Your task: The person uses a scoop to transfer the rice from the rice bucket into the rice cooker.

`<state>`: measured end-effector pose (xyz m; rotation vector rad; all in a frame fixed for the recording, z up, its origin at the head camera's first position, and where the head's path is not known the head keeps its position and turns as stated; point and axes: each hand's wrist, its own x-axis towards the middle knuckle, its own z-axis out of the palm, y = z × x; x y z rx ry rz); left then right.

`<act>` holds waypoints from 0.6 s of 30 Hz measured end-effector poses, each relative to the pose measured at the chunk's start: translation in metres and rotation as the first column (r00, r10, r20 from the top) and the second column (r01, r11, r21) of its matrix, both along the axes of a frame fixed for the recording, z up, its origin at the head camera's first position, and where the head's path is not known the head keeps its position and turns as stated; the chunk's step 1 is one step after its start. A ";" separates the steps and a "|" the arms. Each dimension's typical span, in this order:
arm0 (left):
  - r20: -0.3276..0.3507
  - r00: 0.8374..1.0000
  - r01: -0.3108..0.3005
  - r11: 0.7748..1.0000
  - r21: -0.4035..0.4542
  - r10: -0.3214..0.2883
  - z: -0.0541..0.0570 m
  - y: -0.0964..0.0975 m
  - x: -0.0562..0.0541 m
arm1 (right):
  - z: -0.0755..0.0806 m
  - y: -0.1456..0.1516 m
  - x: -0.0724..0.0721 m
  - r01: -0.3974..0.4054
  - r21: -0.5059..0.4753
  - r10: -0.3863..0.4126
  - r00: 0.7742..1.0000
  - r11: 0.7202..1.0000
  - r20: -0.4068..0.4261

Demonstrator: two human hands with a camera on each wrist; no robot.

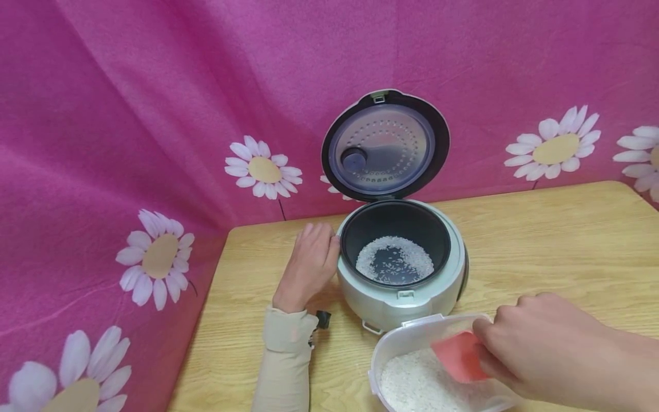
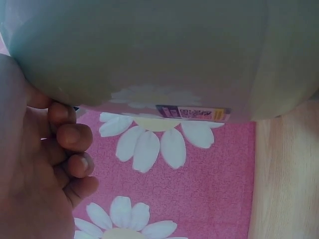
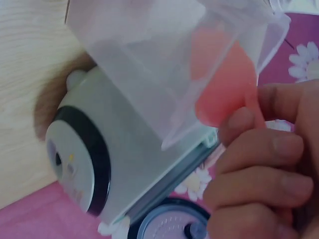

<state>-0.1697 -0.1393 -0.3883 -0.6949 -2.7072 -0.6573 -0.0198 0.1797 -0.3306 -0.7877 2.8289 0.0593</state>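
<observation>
A pale green rice cooker stands with its lid raised. White rice lies in a loose ring in its dark inner pot. My left hand rests against the cooker's left side, its fingers loosely curled beside the wall. My right hand grips the handle of a pink scoop between thumb and fingers. The scoop dips into a translucent plastic bin in front of the cooker, over more rice. The bin's wall partly covers the scoop in the right wrist view.
The wooden table extends to the right and left of the cooker. Pink cloth printed with white daisies hangs behind and along the left side. A small black object sits at my left cuff.
</observation>
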 end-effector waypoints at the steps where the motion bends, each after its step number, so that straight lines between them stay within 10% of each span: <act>1: -0.004 1.000 0.001 1.000 -0.003 -0.001 0.000 0.000 0.000 | -0.002 -0.002 0.000 -0.008 0.017 0.008 1.000 1.000 -0.002; 13: -0.028 1.000 0.008 1.000 -0.020 -0.009 -0.001 -0.001 -0.001 | -0.030 -0.031 0.005 -0.123 0.205 0.170 0.958 0.971 -0.231; 18: -0.026 1.000 0.009 1.000 -0.020 -0.010 0.000 -0.002 -0.001 | -0.032 -0.043 0.005 -0.141 0.212 0.181 0.967 0.967 -0.182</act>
